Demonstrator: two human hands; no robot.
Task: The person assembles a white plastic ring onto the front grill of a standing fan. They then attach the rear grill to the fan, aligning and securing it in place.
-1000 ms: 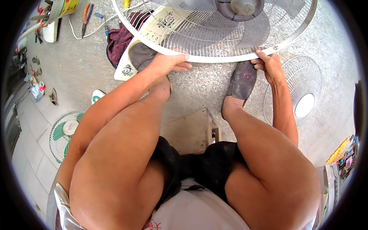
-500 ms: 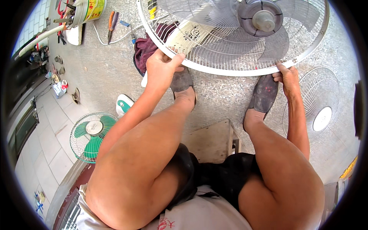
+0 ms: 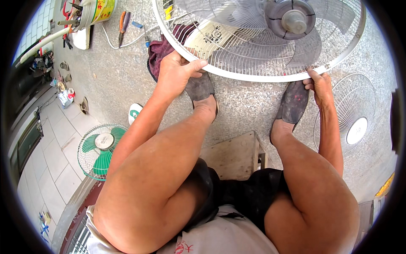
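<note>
While we sit over the floor point(image 3: 253, 110), our left hand point(image 3: 175, 72) curls shut on the near-left rim of the fan guard point(image 3: 253, 74), thumb on top; our right hand point(image 3: 319, 82) pinches the near-right rim. We judge it best to keep both grips level, fingers outside the wires.

Left hand point(image 3: 175, 72) gripping white fan guard point(image 3: 237, 63) rim, thumb over the wires, right hand point(image 3: 320, 82) pinching the rim opposite, grey blades point(image 3: 308, 42) beyond the fingers, maroon cloth point(image 3: 158, 48) just past left fingertips, green fan point(image 3: 99, 148) well behind.
</note>
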